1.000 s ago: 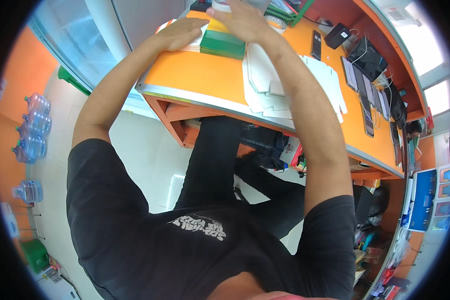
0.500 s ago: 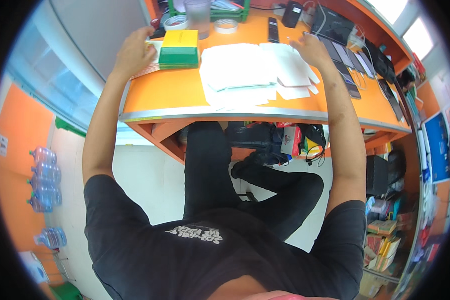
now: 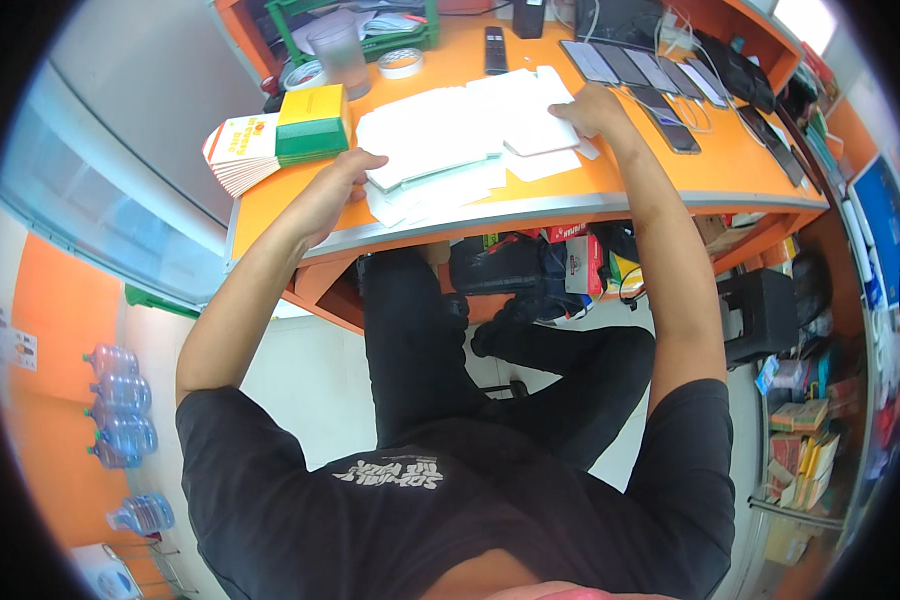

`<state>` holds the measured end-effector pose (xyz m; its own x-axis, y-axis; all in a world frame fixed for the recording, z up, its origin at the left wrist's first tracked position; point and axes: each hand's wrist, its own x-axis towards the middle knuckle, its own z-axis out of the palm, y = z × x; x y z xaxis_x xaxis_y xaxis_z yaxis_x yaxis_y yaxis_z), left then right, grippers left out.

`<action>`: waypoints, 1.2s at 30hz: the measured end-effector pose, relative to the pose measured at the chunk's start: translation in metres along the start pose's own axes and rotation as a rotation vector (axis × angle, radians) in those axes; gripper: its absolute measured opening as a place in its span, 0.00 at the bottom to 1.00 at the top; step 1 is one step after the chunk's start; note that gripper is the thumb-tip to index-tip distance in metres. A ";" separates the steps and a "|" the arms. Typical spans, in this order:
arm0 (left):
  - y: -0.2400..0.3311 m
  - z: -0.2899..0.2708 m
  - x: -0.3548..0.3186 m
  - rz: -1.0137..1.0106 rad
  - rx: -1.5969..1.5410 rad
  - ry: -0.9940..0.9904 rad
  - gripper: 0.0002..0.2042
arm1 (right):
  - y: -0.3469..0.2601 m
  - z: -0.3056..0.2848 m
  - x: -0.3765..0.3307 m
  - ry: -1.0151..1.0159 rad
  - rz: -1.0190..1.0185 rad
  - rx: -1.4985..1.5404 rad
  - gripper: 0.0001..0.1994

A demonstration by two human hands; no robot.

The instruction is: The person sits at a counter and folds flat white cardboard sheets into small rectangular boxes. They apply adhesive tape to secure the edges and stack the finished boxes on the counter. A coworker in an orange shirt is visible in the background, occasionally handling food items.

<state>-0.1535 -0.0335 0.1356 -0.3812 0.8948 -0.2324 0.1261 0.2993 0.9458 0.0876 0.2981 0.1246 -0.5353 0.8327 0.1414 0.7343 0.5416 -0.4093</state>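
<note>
1. White flat cardboard sheets lie in a loose pile on the orange desk, at about 12 o'clock from the person's body.
2. Left hand is at the 9 o'clock edge of the pile; its fingertips touch the lower left corner, and the hand is half curled, not closed around anything.
3. Right hand rests flat on the 3 o'clock side of the pile, fingers spread a little and pressing on a top sheet, nothing gripped.
4. At 10 o'clock from the pile lies a fanned stack of folded cartons, with a yellow and green box on it.
5. At 11 o'clock stand a clear plastic cup and a tape roll.
6. At 12 o'clock lies a black remote control.
7. At 2 o'clock a row of phones lies well apart from the pile.
</note>
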 end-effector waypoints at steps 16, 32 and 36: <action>-0.003 0.012 0.024 0.513 -0.006 0.335 0.33 | 0.014 -0.082 -0.153 0.310 -0.198 1.169 0.25; 0.062 0.431 -0.087 0.591 -0.123 -0.880 0.24 | 0.169 -0.113 -0.617 1.313 0.419 1.038 0.22; 0.055 0.469 -0.100 0.689 -0.165 -1.060 0.22 | 0.194 -0.105 -0.647 1.389 0.458 1.006 0.23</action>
<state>0.3214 0.0485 0.1040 0.6420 0.6961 0.3213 -0.1382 -0.3072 0.9416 0.6197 -0.1233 0.0483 0.7253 0.6465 0.2364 -0.0915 0.4309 -0.8977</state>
